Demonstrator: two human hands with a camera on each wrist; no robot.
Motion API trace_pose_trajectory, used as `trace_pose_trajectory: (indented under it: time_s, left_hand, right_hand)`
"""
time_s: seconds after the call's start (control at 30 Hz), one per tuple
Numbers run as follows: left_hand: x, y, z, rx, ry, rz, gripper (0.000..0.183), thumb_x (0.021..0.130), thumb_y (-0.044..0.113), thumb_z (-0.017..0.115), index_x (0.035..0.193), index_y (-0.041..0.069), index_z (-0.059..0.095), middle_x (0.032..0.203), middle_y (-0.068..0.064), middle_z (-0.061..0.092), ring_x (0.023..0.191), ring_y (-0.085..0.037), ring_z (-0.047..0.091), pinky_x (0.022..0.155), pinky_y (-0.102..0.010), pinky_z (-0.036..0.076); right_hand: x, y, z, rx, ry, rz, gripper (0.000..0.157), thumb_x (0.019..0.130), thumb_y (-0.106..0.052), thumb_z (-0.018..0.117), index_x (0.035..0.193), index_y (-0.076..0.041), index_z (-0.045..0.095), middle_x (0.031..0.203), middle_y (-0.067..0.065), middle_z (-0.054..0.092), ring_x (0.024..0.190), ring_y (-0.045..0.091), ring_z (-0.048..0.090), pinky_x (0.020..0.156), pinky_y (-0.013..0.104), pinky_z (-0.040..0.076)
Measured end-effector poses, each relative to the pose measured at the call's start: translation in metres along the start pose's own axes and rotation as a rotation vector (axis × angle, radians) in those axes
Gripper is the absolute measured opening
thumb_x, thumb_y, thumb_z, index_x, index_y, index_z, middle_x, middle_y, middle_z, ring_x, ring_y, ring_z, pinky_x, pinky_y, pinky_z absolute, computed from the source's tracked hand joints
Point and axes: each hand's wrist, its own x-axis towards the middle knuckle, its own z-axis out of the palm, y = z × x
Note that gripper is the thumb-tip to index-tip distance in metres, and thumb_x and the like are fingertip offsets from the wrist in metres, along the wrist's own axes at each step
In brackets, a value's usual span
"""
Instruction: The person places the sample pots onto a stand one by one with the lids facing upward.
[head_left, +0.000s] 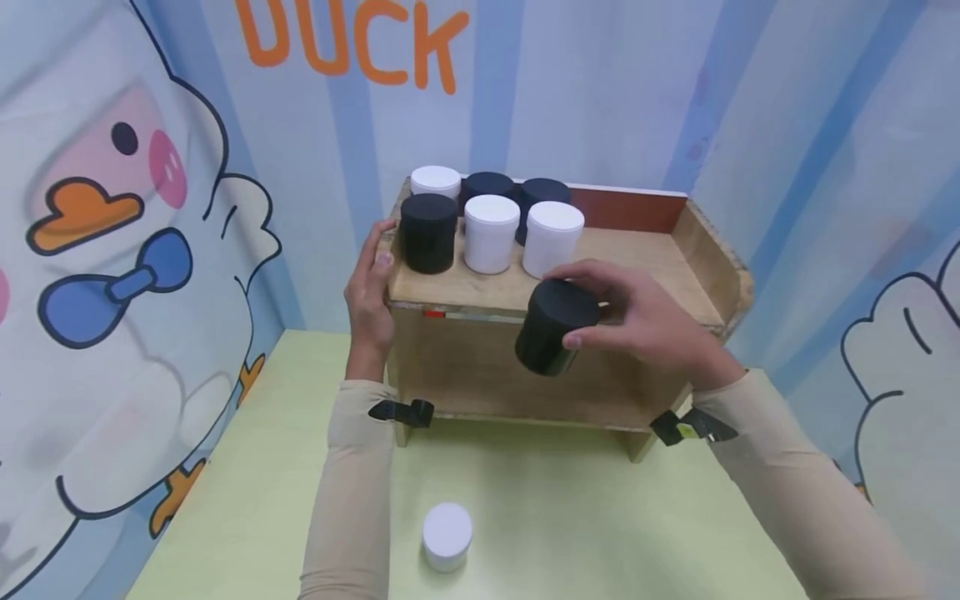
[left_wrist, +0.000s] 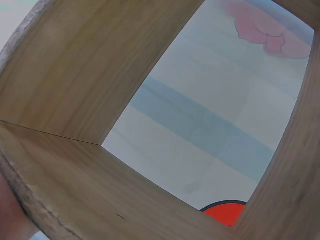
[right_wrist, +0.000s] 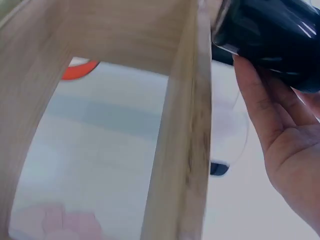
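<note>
My right hand (head_left: 637,317) grips a black lidded jar (head_left: 551,329), tilted, in front of the top board of a small wooden shelf (head_left: 465,292). In the right wrist view the fingers (right_wrist: 255,95) lie along the jar (right_wrist: 280,40). My left hand (head_left: 369,292) rests on the shelf's left side, near a black jar (head_left: 429,233) in the front row. Beside that jar stand two white jars, one in the middle (head_left: 491,235) and one at the right (head_left: 552,240). Behind them are a white jar (head_left: 435,181) and two black jars, one central (head_left: 489,185) and one rightward (head_left: 543,193).
A single white jar (head_left: 447,537) stands on the pale green table (head_left: 570,517) in front of the shelf. Raised wooden side panels (head_left: 716,258) and a reddish back strip (head_left: 630,208) edge the top board. A cartoon duck curtain (head_left: 585,92) hangs behind.
</note>
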Motion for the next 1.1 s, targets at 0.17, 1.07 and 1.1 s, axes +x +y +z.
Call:
trace_pose_trajectory:
  time_s: [0.17,1.07,1.1]
  left_hand:
    - [0.000,-0.001,-0.001,-0.001,-0.002,-0.001,0.051,0.099,0.042,0.038,0.147,0.031,0.051,0.156,0.008,0.047,0.150,-0.010,0.034,0.125,-0.050,0.022]
    - [-0.001,0.002,0.000,-0.010,0.006,-0.035,0.052,0.096,0.045,0.039,0.145,0.035,0.052,0.156,0.009,0.047,0.149,-0.013,0.036,0.124,-0.052,0.023]
    - [-0.001,0.002,0.000,-0.015,0.005,-0.036,0.052,0.095,0.045,0.040,0.145,0.034,0.052,0.155,0.009,0.048,0.149,-0.012,0.036,0.124,-0.051,0.023]
  right_hand:
    - [0.005,0.001,-0.026,-0.052,0.072,0.001,0.059,0.083,-0.014,0.080,0.138,-0.018,0.059,0.126,0.006,0.068,0.101,0.021,0.066,0.084,0.026,0.052]
    - [0.077,0.011,-0.078,-0.287,0.277,0.543,0.083,0.088,-0.056,0.064,0.147,-0.002,0.040,0.141,0.022,0.052,0.125,0.033,0.050,0.102,0.047,0.045]
    - [0.078,0.012,-0.078,-0.289,0.277,0.548,0.083,0.088,-0.055,0.064,0.146,-0.002,0.040,0.142,0.022,0.052,0.125,0.033,0.049,0.102,0.047,0.045]
